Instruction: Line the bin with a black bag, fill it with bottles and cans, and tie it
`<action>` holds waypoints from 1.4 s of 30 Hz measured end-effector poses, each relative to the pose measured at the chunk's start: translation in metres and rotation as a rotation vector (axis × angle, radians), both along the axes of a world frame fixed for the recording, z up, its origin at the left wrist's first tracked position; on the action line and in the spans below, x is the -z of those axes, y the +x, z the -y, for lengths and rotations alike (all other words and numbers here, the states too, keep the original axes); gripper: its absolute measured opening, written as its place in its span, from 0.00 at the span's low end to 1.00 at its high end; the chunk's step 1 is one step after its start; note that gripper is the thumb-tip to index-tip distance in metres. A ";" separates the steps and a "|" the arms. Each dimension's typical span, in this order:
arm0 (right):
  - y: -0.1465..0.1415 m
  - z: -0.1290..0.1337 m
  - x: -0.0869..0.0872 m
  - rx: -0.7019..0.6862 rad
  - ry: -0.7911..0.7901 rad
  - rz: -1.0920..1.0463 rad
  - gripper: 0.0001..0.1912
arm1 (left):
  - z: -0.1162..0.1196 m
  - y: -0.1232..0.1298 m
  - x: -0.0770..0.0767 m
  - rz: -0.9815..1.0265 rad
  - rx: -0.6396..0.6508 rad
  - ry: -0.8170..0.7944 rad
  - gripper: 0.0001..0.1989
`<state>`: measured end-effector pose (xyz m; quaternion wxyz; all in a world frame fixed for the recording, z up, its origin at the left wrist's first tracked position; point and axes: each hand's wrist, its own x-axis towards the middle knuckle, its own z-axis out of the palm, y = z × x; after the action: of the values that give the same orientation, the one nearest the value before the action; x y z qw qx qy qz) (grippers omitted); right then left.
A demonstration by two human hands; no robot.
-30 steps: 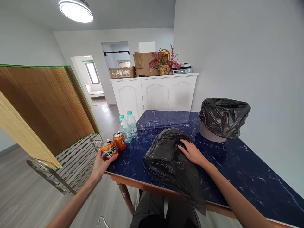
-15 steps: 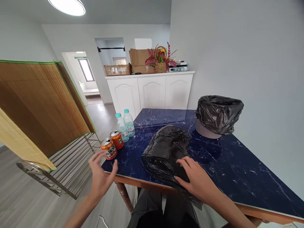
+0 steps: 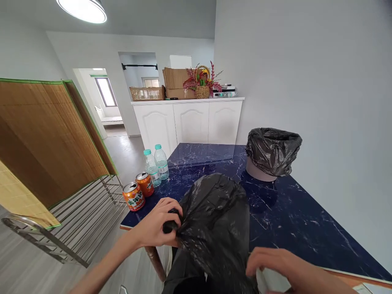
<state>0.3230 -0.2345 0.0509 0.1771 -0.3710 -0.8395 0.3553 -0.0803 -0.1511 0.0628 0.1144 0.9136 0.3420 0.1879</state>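
A black plastic bag (image 3: 219, 212) is spread over the near edge of the dark blue table (image 3: 290, 228) and hangs down toward my lap. My left hand (image 3: 167, 220) is closed around a bunched part at its left side, and a dark wad of plastic shows between thumb and fingers. At the bag's lower right edge, my right hand (image 3: 272, 263) has its fingers curled on the plastic, slightly blurred. Left of the bag stand an orange soda can (image 3: 133, 196), a second orange can (image 3: 145, 183) and two clear bottles with teal caps (image 3: 152, 167) (image 3: 161, 161).
A bin lined with a black bag (image 3: 271, 153) stands toward the table's far right, by the wall. On the left is a metal rack (image 3: 82, 220) with a bamboo mat (image 3: 55, 139) over it. A white cabinet (image 3: 190, 126) with boxes and a flower basket stands behind.
My left hand has moved right from beside the cans and taken hold of the bag. My right hand has shifted down and right to the bag's edge. The bag is more spread out and pulled nearer.
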 end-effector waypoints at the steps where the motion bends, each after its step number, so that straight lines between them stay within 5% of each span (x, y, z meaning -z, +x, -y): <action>1: 0.002 -0.009 -0.002 0.026 0.014 -0.055 0.10 | 0.004 -0.007 -0.011 -0.008 0.051 -0.088 0.09; 4: -0.001 -0.063 -0.003 0.214 0.176 -0.203 0.17 | 0.004 -0.004 -0.037 0.149 0.022 -0.223 0.16; 6: -0.009 -0.110 0.006 0.352 0.336 -0.163 0.22 | -0.003 0.015 -0.038 0.234 -0.086 -0.205 0.18; 9: -0.024 -0.168 0.033 0.282 0.480 0.193 0.32 | -0.015 0.045 -0.009 0.055 -0.105 -0.178 0.26; 13: -0.038 -0.195 0.075 0.172 0.443 0.350 0.39 | -0.037 0.049 0.046 -0.282 -0.017 -0.131 0.36; 16: -0.038 -0.195 0.098 0.202 0.394 0.432 0.43 | -0.057 0.032 0.059 -0.401 -0.097 -0.054 0.34; 19: -0.029 -0.192 0.107 0.323 0.349 0.496 0.46 | -0.064 0.018 0.044 -0.343 -0.233 0.105 0.25; 23: -0.009 -0.175 0.101 0.434 0.363 0.521 0.46 | -0.032 0.015 0.018 -0.138 -0.021 0.081 0.23; 27: 0.013 -0.150 0.094 0.276 0.402 0.401 0.39 | 0.011 0.015 0.031 -0.263 0.187 -0.039 0.62; 29: 0.022 -0.142 0.096 0.226 0.353 0.379 0.37 | 0.021 0.016 0.051 -0.359 0.175 -0.022 0.70; 32: 0.031 -0.134 0.101 0.236 0.288 0.396 0.38 | 0.023 0.021 0.077 -0.381 0.113 0.018 0.62; 34: 0.036 -0.127 0.102 0.250 0.283 0.392 0.38 | 0.021 0.022 0.082 -0.286 0.105 -0.005 0.52; 39: 0.055 -0.098 0.096 0.195 0.364 0.355 0.41 | 0.008 0.015 0.048 0.237 -0.179 -0.293 0.19; 42: 0.059 -0.087 0.094 0.213 0.474 0.307 0.39 | -0.013 0.012 0.026 0.485 -0.337 -0.448 0.22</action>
<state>0.3817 -0.1474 -0.0428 0.1662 -0.4546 -0.8723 0.0688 -0.0683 -0.1380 0.0367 0.3564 0.7257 0.4834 0.3356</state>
